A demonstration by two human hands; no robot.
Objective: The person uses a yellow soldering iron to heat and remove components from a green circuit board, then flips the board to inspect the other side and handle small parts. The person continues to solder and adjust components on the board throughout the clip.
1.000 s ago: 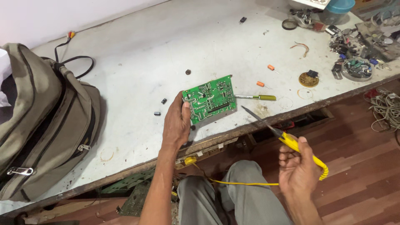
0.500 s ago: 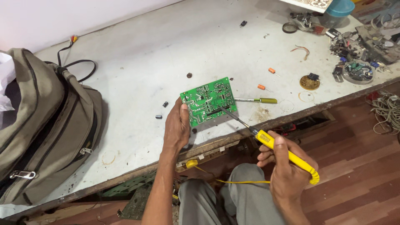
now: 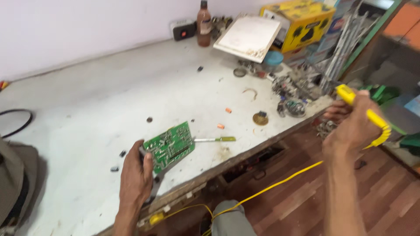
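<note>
Circuit board [image 3: 169, 147] pinched by left hand [image 3: 135, 175] on surface [image 3: 96, 100]; right hand [image 3: 354, 126], 3 o'clock, apparently fisted around yellow soldering iron [image 3: 365, 114].

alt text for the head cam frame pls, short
A person's left hand holds a green circuit board at the near edge of a white workbench, while the right hand lifts a yellow soldering iron off to the right. A small screwdriver lies beside the board.

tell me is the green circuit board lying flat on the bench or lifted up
Lifted and tilted: the left hand grips the green circuit board by its near corner, so its far end angles up off the white bench.
</note>
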